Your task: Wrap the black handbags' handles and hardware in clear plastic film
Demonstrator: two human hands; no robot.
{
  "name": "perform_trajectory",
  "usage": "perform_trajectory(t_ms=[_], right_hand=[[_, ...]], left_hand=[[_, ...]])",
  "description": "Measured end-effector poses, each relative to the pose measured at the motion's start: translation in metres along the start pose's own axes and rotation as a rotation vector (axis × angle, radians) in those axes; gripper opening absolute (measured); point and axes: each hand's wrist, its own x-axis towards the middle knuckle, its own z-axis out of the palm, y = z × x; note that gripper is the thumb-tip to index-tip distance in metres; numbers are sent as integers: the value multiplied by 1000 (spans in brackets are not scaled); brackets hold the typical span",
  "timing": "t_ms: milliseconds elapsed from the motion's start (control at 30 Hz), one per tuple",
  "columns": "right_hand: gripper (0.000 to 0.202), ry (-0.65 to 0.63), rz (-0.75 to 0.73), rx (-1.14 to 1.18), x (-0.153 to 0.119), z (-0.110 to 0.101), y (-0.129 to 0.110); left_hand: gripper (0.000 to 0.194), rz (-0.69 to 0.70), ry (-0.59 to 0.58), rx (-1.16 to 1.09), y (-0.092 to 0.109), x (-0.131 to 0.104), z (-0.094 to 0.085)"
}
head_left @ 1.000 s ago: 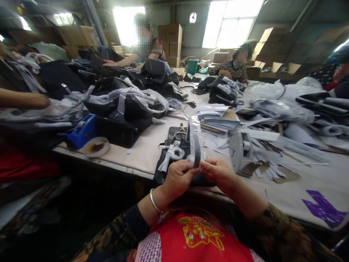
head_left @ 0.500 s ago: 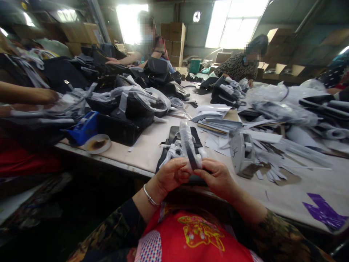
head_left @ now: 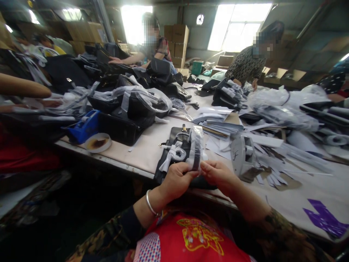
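In front of me a black bag [head_left: 166, 154] lies on the table's near edge. Across it runs a dark strap or handle [head_left: 196, 145] wrapped in clear plastic film. My left hand [head_left: 177, 182] pinches the near end of this wrapped strap between thumb and fingers. Close beside it, my right hand [head_left: 218, 174] has its thumb and fingers pressed together at the strap's right edge. A bundle of white-wrapped cord [head_left: 176, 153] rests on the bag, left of the strap. A gold-coloured clasp [head_left: 184, 128] shows at the bag's far end.
A grey-white tape dispenser [head_left: 242, 156] stands right of the bag, near paper sheets [head_left: 218, 118] and scraps. To the left are a blue dispenser [head_left: 85, 127], a tape roll [head_left: 98, 142] and piled black bags [head_left: 136, 112]. Purple plastic [head_left: 325, 218] lies at right. Co-workers stand around the table.
The wrapped strap has tipped to the right and lies lower, uncovering the clasp and cord. My left hand has turned, its back now more upward. The co-worker at back right has risen.
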Motion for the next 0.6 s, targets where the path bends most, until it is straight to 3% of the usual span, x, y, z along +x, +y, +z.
perform_trajectory(t_ms=[67, 167, 300, 367, 467, 600], right_hand=[[50, 79, 42, 61, 3, 9, -3], [39, 223, -17, 20, 4, 23, -6], [36, 247, -66, -45, 1, 25, -4], [35, 243, -83, -53, -2, 21, -2], [33, 239, -126, -106, -6, 16, 1], [25, 142, -302, -301, -7, 18, 6]], left_hand=[[24, 50, 41, 117, -6, -2, 5], [28, 49, 72, 202, -16, -4, 12], [34, -13, -13, 229, -10, -4, 9], [29, -117, -122, 67, -2, -3, 1], [34, -289, -249, -383, 8, 2, -12], [45, -430, -284, -699, 5, 10, -19]])
